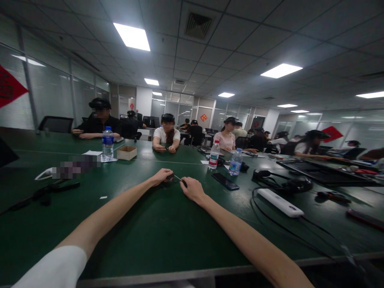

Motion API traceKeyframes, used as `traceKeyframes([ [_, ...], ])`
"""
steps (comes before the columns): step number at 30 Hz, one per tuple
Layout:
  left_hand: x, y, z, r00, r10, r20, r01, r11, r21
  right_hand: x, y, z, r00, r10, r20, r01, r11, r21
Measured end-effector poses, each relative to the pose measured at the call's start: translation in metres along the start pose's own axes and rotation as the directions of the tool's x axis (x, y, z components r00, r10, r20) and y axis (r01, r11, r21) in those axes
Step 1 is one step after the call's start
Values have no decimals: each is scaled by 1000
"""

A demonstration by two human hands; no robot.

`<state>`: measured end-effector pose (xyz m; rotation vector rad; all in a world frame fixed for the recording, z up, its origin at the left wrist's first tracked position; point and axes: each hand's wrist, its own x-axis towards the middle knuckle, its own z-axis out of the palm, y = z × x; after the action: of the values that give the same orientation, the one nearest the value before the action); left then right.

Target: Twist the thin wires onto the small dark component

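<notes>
A slim tool with a bright metal shaft (177, 177) and a short dark handle (184, 183) spans the gap between the two hands, above the dark green, smooth worktop (144, 240), well in from its near edge and around the middle of that edge's length. The right hand (192, 189) is curled round the handle; the left hand (163, 177) pinches a small dark piece (170, 176) at the shaft's far end. The view is dim and small here, so whether shaft and piece touch is uncertain.

The tool should be light and stiff, its bare metal rather slippery; the handle is the surer hold. The piece looks light too, best gripped by its sides with fingertips clear of the shaft.

Farther from the near edge, toward the worktop's left side, stands an open tan rectangular box (127, 153), its floor hidden by its walls. Just beside it stands a clear plastic bottle with a blue cap and blue label (108, 144). Right of the hands are a clear bottle with a red-and-white label (214, 154) and another with a pale blue label (235, 162), all upright and capped.
</notes>
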<state>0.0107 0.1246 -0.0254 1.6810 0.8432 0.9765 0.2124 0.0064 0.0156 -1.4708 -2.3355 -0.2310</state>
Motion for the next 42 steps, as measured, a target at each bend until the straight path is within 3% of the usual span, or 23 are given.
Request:
traceKeyframes([
  [9,-3,2,1,1000,-2,0,2,1000,0,1,3,2,999,48,23,-48,999,1],
  [16,-1,0,1,1000,5,-20,-5,1000,3,1,3,3,1000,15,-1,-15,999,50],
  [24,-1,2,2,999,8,-44,-7,1000,26,1,3,4,998,-23,-55,23,1000,-3],
  [42,-7,4,0,999,12,-49,-9,999,54,3,5,3,998,13,56,-13,1000,13],
])
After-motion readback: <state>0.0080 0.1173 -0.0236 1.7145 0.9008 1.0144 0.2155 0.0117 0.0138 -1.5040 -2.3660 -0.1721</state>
